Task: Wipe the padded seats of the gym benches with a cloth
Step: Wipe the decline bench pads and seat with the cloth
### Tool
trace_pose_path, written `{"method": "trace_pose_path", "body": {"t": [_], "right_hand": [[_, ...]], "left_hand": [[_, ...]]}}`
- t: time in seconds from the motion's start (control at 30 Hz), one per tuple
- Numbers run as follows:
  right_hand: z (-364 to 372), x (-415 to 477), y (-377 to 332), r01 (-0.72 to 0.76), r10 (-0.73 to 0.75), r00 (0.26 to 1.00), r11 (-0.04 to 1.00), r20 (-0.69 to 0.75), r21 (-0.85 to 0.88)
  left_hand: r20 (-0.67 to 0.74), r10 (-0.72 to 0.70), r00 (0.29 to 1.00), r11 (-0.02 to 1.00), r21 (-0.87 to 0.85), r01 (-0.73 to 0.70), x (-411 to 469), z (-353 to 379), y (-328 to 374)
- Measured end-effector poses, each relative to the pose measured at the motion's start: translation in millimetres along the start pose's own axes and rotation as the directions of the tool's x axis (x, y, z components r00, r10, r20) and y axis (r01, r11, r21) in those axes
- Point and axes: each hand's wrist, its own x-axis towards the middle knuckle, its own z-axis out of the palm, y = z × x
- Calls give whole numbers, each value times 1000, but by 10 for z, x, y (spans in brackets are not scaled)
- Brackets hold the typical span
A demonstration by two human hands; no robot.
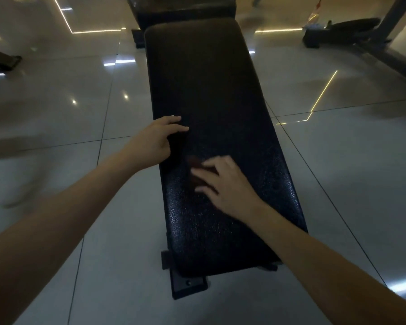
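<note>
Black padded bench seat [211, 90] runs from 6 to 12 o'clock over a glossy tiled floor [68, 102]. A dark reddish cloth [193, 165] lies on the seat near mid-frame. Right hand [230, 186] lies flat on the cloth, fingers spread, motion-blurred. Left hand [157, 141], at 10 o'clock from the cloth, rests on the seat's left edge, fingers straight, holding nothing.

We see a black, textured pad [211, 102] running lengthwise away from us, its foot [189, 285] standing on a glossy tiled floor [68, 102]. On the pad's near half lies a dark, blurred cloth [195, 170], pressed flat under our right hand [223, 184]. Our left hand [158, 139] rests on the pad's left edge.
</note>
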Motion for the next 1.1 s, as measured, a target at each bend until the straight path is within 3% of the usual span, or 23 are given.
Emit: {"method": "trace_pose_path", "body": {"t": [0.17, 0.3, 0.47, 0.6, 0.83, 0.9, 1.0, 1.1], "right_hand": [[8, 715, 386, -117, 110, 991, 988, -72, -102], [24, 769, 310, -183, 175, 980, 979, -98, -87], [85, 123, -344, -19, 10, 997, 993, 80, 113], [39, -342, -735, 111, -162, 949, 975, 271, 195], [28, -287, -516, 378, -403, 866, 915, 297, 139], [60, -43, -325, 318, -334, 910, 942, 247, 105], [112, 496, 79, 107, -108, 992, 994, 63, 7], [178, 975, 322, -65, 60, 997, 993, -48, -103]], "left_hand": [[-25, -10, 1000, 1000, 11, 10, 34, -40, 1], [-34, -2, 999, 1000, 5, 2, 48, -75, 34], [-19, -17, 1000, 1000, -5, 16, 38, -83, -29], [-37, -11, 999, 1000, 10, 12, 38, -71, -28], [-37, -7, 999, 999, -44, 5, 28, -73, -43], [-31, -22, 999, 996, -91, 20, 35, -77, -58], [-35, -85, 996, 983, -165, 78, 30, -88, -68], [-21, -118, 993, 947, -305, 106, 46, -118, -80]]}}
